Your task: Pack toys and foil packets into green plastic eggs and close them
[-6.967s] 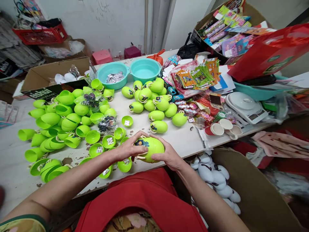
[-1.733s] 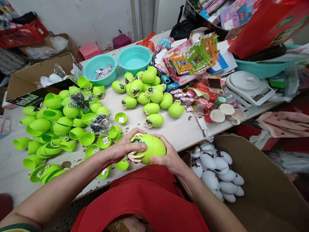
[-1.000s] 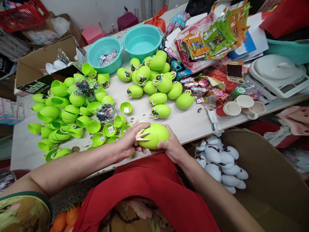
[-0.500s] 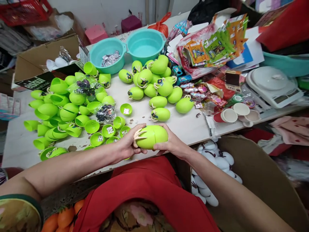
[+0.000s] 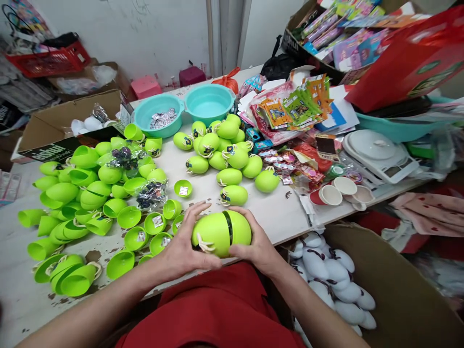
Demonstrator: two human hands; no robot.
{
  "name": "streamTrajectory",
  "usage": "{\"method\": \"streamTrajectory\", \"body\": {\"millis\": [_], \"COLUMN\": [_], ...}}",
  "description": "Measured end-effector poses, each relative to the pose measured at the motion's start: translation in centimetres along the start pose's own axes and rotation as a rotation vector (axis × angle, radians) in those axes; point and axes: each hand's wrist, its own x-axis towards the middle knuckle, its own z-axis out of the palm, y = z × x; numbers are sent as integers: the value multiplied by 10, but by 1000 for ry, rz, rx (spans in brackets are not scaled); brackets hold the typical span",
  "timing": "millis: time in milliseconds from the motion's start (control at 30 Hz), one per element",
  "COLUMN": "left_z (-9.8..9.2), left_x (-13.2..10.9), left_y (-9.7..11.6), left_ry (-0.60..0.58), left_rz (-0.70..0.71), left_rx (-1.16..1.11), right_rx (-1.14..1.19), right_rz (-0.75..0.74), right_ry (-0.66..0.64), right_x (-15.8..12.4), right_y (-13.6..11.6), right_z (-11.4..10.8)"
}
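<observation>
A lime-green plastic egg (image 5: 213,231) with a cream cord lies between my two hands at the table's front edge. My left hand (image 5: 183,244) wraps its larger half, where the cord hangs. On the other side, my right hand (image 5: 260,244) grips the smaller half. A dark gap shows between the halves. Just left of my hands stand open green half shells, some with small printed packets (image 5: 157,221) inside. Beyond them is a heap of green shell halves (image 5: 83,176). Several closed green eggs (image 5: 232,177) with cords lie behind my hands.
Two turquoise basins (image 5: 209,115) stand at the back, the left one holding small packets. To the right are orange and green sachets (image 5: 300,107), paper cups (image 5: 330,195) and a white scale (image 5: 377,152). White egg shapes (image 5: 337,275) fill a carton below the table's edge.
The seam of the egg has widened into a dark gap. The egg has turned, its cord now lower. My left fingers have spread further round it, and the view has tilted up.
</observation>
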Motion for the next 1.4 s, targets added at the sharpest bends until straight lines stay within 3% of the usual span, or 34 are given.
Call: {"method": "streamTrajectory", "body": {"millis": [100,167,333,467,733,933,1100,1400], "left_z": [-1,-2,-3,-4,-16,-25,-27,-32], "left_x": [-3,-5,-5,-1,5,12,18,22], "left_y": [1,4,11,13,3,2,5,11], "left_ry": [-141,-177,-150,-127,-320,-390,-427,-586], "left_rz": [-164,-196,-48,-38,25,-87,-124,-192], "left_rx": [-112,-81,164,224,272,210,185,110], "right_rx": [5,32,33,-14,34,166,194,241], "right_rz": [-1,16,8,8,52,63,98,216], "right_ry": [25,-11,-67,-26,-46,98,-45,-15], "right_x": [-7,-12,-16,-17,-17,-15,-15,-22], "right_y": [9,13,17,17,27,30,26,22], "right_z": [3,3,0,3,4,16,15,23]}}
